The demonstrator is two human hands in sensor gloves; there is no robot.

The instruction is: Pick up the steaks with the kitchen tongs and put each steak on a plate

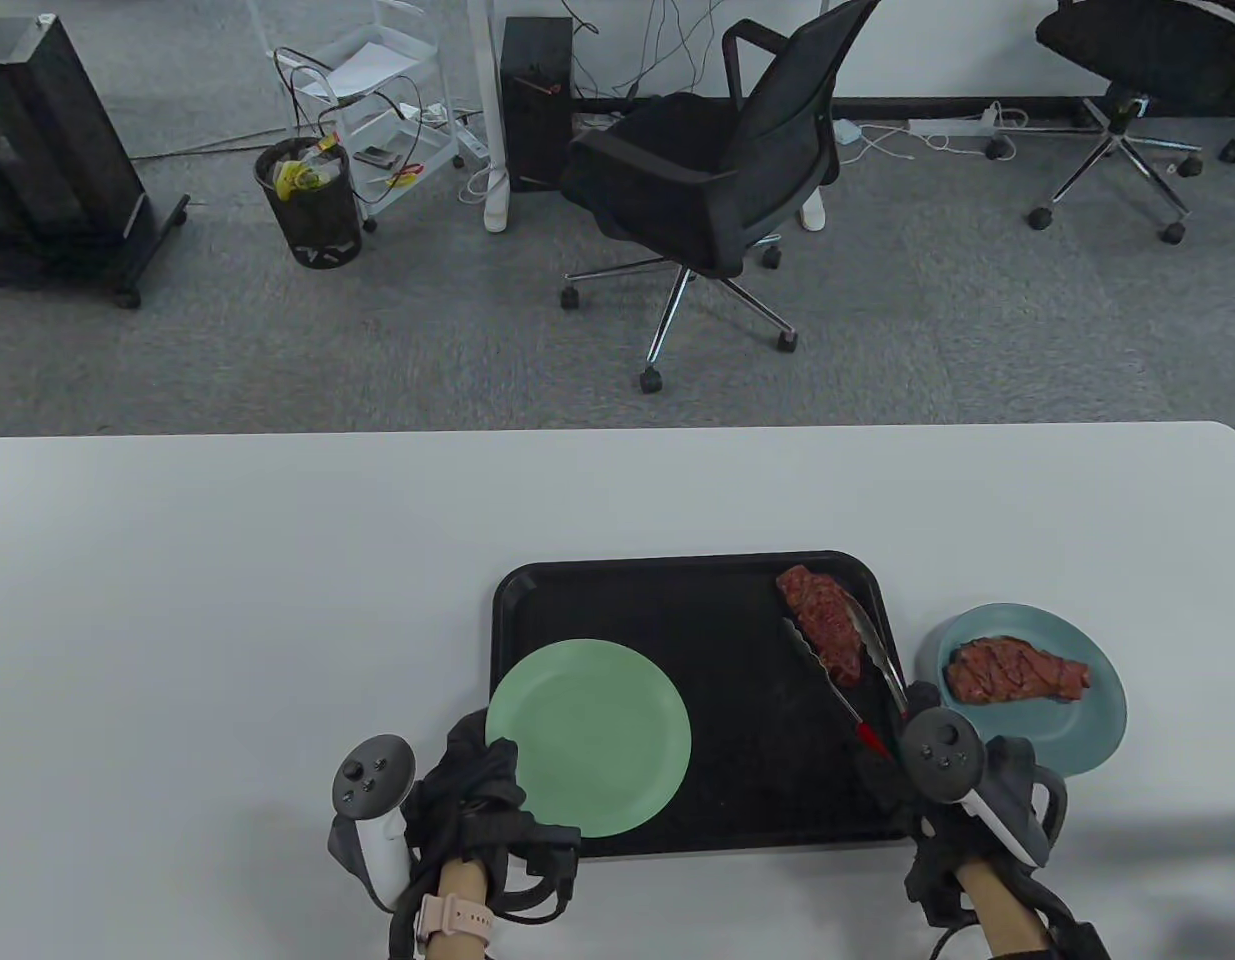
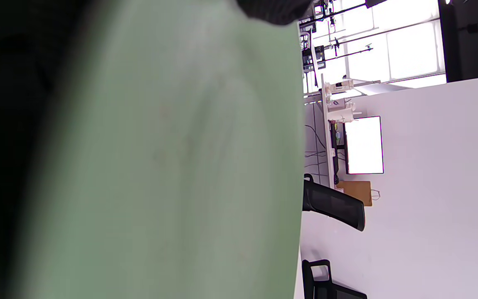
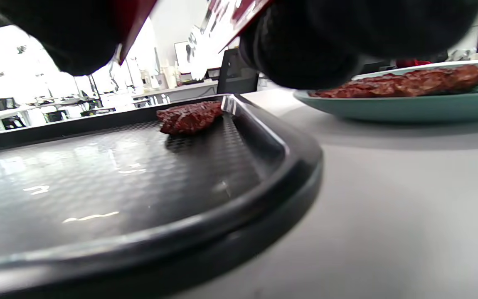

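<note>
A black tray [image 1: 617, 590] lies on the white table. One steak [image 1: 825, 621] lies at the tray's far right corner and shows as a steak [image 3: 190, 116] in the right wrist view. My right hand [image 1: 892, 765] grips the red-handled metal tongs [image 1: 845, 672], whose two arms lie on either side of that steak. A second steak [image 1: 1017, 673] rests on the blue plate [image 1: 1087, 735] right of the tray. My left hand [image 1: 487, 775] holds the near-left rim of the green plate [image 1: 589, 735], which sits over the tray's near-left corner. The green plate [image 2: 172, 158] fills the left wrist view.
The table's far edge runs across the middle of the table view. Beyond it stand a black office chair [image 1: 712, 180], a waste bin [image 1: 310, 200] and a wire rack. The blue plate [image 3: 405, 109] sits close to the tray's right rim [image 3: 280, 166].
</note>
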